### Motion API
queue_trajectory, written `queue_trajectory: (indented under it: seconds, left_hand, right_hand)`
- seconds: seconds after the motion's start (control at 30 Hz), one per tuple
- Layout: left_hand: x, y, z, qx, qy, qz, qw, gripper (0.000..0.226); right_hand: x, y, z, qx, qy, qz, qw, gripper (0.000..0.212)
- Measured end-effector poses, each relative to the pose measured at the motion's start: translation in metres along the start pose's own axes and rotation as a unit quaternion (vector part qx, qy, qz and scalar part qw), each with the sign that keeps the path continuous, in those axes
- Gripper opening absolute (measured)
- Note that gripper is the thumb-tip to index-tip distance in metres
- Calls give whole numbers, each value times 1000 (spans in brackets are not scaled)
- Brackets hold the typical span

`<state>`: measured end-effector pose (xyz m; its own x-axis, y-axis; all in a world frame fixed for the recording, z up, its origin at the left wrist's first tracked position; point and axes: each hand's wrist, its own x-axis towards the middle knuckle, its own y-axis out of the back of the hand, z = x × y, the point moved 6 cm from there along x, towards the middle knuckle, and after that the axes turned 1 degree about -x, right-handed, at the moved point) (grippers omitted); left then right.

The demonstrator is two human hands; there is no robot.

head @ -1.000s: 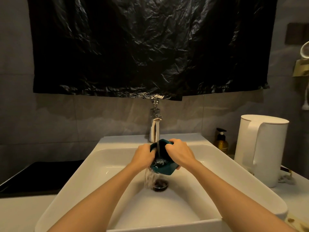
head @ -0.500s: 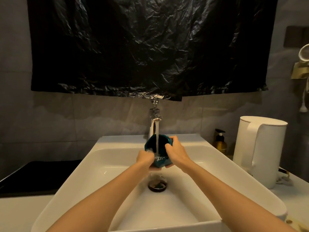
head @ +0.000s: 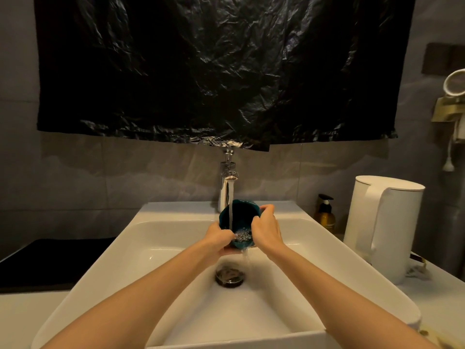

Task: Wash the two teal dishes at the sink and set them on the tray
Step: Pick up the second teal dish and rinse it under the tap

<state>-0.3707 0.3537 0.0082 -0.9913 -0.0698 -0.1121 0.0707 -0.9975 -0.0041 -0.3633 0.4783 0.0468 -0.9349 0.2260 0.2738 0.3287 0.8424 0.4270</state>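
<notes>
Teal dish (head: 239,217) between both hands (tilted).

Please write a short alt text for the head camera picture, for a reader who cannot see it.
Two bare hands, left hand and right hand, hold a teal bowl tilted under the running tap above a white sink; water spills toward the drain.

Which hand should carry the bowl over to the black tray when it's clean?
Probably the left hand. The tray lies left of the sink, and that hand already cups the bowl from below. The right hand grips the far-side rim.
</notes>
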Motion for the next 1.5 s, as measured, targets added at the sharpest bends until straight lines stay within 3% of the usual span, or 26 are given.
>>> queue_trajectory:
  seconds: [0.1, 0.23, 0.33, 0.47, 0.63, 0.8, 0.87, 0.97, 1.17, 1.27, 1.4, 1.5]
  left_hand:
    - [5, 15, 5, 89, -55, 62, 993, 22]
    - [0, 32, 29, 314, -173, 132, 924, 18]
    - [-2, 35, 35, 366, -199, 127, 900, 23]
    - [4, 34, 24, 329, -149, 74, 929, 29]
    - [8, 23, 8, 84, -75, 65, 992, 50]
    - [6, 11, 12, -122, -31, 41, 991, 75]
    - [4, 10, 14, -136, -43, 23, 990, 75]
    - [3, 23, 19, 37, -137, 78, 987, 58]
    - [-4, 52, 43, 252, -250, 182, 917, 30]
    - [-11, 49, 52, 335, -306, 183, 872, 27]
    - [-8, 30, 52, 467, -316, 126, 817, 30]
    - [-16, 18, 56, 473, -371, 83, 795, 44]
  right_hand:
    - [-3, -11, -4, 7, 15, -35, 999, 13]
    - [-9, -18, -7, 65, -5, -87, 994, 19]
    - [-11, -22, -2, 63, -38, -135, 988, 28]
    - [-10, -22, 7, 67, -96, -159, 980, 31]
    - [-6, -21, 10, 128, -126, -118, 977, 30]
    - [1, -17, 13, 197, -140, -56, 969, 26]
    - [1, -16, 11, 218, -131, -69, 965, 24]
    - [-8, -22, 3, 240, -106, -155, 952, 24]
    - [-18, -38, -9, 193, -55, -237, 951, 47]
    - [-19, -34, -9, 178, -32, -201, 963, 38]
    - [-12, -10, -6, 107, -38, -100, 989, 34]
    - [-12, 0, -7, 1, -25, -91, 996, 32]
